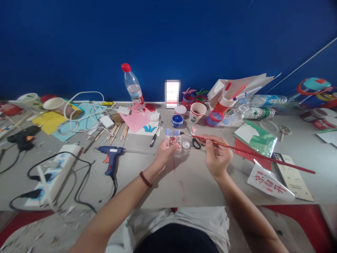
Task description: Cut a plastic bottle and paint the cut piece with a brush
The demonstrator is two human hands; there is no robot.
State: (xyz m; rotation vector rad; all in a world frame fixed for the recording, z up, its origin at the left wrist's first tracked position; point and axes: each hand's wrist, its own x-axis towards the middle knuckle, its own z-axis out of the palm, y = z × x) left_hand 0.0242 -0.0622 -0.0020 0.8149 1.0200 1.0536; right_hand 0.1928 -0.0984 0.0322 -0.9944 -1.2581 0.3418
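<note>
My left hand (165, 151) is wrapped round a small clear plastic cup (173, 138), cut from a bottle, and holds it just above the grey table (184, 182). My right hand (216, 154) pinches a long red paintbrush (252, 153). Its bristle tip points left and reaches the cup's rim. A white bottle cap (185, 144) and black-handled scissors (195, 141) lie just behind the hands. A blue paint pot (177, 120) stands farther back.
A blue glue gun (112, 159) and a white power strip (54, 174) with black cables lie to the left. A red-capped water bottle (133, 85), paper cups (197, 111), coloured paper and empty bottles (250, 112) crowd the back. A wooden ruler (293, 177) lies right.
</note>
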